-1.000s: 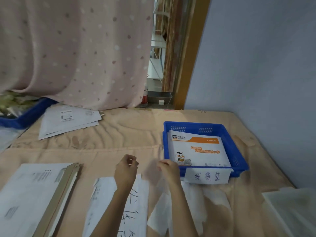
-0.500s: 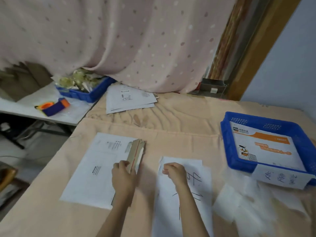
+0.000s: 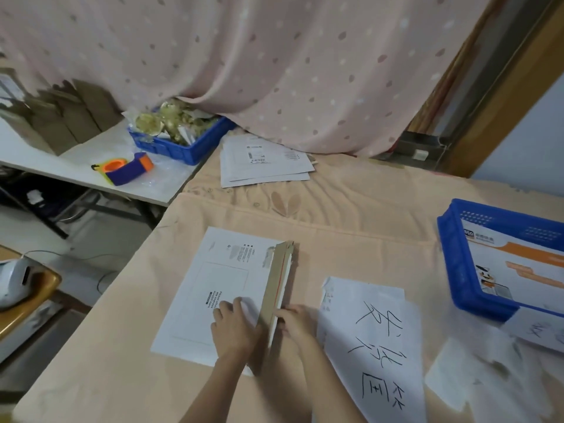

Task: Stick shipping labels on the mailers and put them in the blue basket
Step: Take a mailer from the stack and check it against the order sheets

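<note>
Mailers lie stacked under both hands, left flat on top, right pinching the edge, with 1 mailer already in the basket.

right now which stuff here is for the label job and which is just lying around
For the job:
white mailer under left hand
brown flap touched by right hand
blue basket
stack of mailers

Lying about:
tape dispenser
blue bin of scraps
handwritten sheet
</note>
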Motion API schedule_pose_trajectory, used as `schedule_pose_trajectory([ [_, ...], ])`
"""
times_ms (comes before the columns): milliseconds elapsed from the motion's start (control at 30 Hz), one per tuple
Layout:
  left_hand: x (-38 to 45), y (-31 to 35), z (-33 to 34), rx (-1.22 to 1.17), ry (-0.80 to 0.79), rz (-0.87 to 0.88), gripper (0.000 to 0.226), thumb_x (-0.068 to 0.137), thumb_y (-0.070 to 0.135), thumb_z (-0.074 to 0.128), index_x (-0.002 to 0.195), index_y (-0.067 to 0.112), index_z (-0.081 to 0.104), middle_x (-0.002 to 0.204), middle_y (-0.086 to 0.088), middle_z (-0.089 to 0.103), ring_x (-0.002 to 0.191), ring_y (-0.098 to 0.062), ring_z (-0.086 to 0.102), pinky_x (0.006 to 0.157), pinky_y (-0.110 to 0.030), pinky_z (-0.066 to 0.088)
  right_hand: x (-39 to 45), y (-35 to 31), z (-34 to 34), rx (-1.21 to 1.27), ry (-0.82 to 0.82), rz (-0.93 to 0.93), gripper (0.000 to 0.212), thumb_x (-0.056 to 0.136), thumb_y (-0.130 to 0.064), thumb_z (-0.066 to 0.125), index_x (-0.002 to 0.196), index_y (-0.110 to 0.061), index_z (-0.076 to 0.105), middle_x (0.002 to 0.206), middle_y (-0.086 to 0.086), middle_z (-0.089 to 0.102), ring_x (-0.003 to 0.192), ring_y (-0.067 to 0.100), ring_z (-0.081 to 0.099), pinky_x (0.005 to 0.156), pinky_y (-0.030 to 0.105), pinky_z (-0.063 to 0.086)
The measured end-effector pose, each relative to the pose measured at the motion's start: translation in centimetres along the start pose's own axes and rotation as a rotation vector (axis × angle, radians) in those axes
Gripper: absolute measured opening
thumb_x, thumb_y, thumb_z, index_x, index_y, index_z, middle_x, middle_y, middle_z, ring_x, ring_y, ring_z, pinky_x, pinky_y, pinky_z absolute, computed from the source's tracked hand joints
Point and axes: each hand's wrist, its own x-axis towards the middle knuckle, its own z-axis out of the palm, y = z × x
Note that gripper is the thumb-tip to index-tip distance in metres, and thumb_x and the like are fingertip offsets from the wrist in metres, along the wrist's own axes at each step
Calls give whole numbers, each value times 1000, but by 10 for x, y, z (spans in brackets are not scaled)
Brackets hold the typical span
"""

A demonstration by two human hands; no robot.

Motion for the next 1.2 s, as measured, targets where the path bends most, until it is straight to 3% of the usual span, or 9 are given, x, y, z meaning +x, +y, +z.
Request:
schedule_pose_trajectory([
  [233, 15, 1, -10, -120, 18, 71, 75, 70, 59, 60, 135, 28, 37, 141, -5, 31, 131, -26, 27, 103, -33, 28, 11, -4, 1, -103, 44, 10, 25, 74, -1, 52, 63, -17, 37, 65, 4, 40, 60, 18, 38, 58, 28, 28],
  [300, 16, 4, -11, -140, 10, 114, 83, 66, 65, 57, 138, 30, 34, 151, -7, 21, 141, -29, 16, 112, -37, 19, 14, -2, -1, -24, 47, 28, 15, 71, -4, 53, 65, -14, 44, 72, 10, 52, 68, 24, 49, 64, 32, 40],
  [367, 17, 8, -14, -169, -14, 164, 89, 60, 71, 48, 139, 32, 33, 155, -7, 16, 145, -29, 9, 115, -40, 14, 14, -2, -1, 147, -8, 58, 11, 76, -2, 50, 83, -10, 53, 93, 17, 61, 88, 31, 58, 76, 39, 50],
  [500, 18, 13, -14, -307, -78, 210, 89, 60, 71, 45, 139, 33, 38, 155, -1, 22, 145, -26, 12, 116, -46, 19, 11, -5, -5, 272, -8, 44, 15, 85, 3, 43, 86, -10, 49, 93, 10, 57, 84, 21, 53, 72, 32, 43],
  [600, 15, 16, -15, -376, -63, 188, 68, 74, 55, 64, 135, 35, 45, 153, 5, 28, 140, -21, 27, 107, -41, 36, 11, -6, -11, 254, 42, 19, 14, 87, 0, 45, 82, -13, 49, 89, 5, 57, 79, 16, 51, 65, 30, 40],
  [667, 14, 18, -18, -374, -31, 176, 59, 75, 50, 66, 130, 36, 49, 148, 8, 32, 131, -16, 38, 94, -35, 46, 12, -4, -12, 247, 60, 17, 9, 86, -4, 49, 86, -13, 52, 97, 8, 60, 87, 21, 55, 75, 33, 44],
  [900, 12, 30, -25, -401, -8, 222, 68, 61, 53, 61, 126, 34, 52, 148, 4, 34, 132, -20, 39, 104, -41, 39, 9, -9, -14, 304, 95, -15, 7, 83, -9, 61, 90, -12, 60, 99, 13, 65, 91, 29, 61, 81, 36, 49],
  [1067, 12, 36, -27, -331, -23, 223, 58, 66, 45, 71, 121, 35, 55, 142, 9, 42, 127, -16, 43, 96, -36, 45, 7, -12, -19, 276, 83, 13, 18, 83, -11, 62, 101, -8, 65, 105, 13, 66, 98, 28, 61, 82, 35, 50],
  [1200, 8, 43, -29, -232, 29, 283, 47, 74, 42, 65, 118, 28, 54, 134, 13, 47, 116, -14, 51, 79, -28, 47, 7, -16, -20, 234, 77, -14, 27, 83, -8, 61, 109, -3, 63, 107, 14, 66, 102, 30, 62, 91, 41, 51],
])
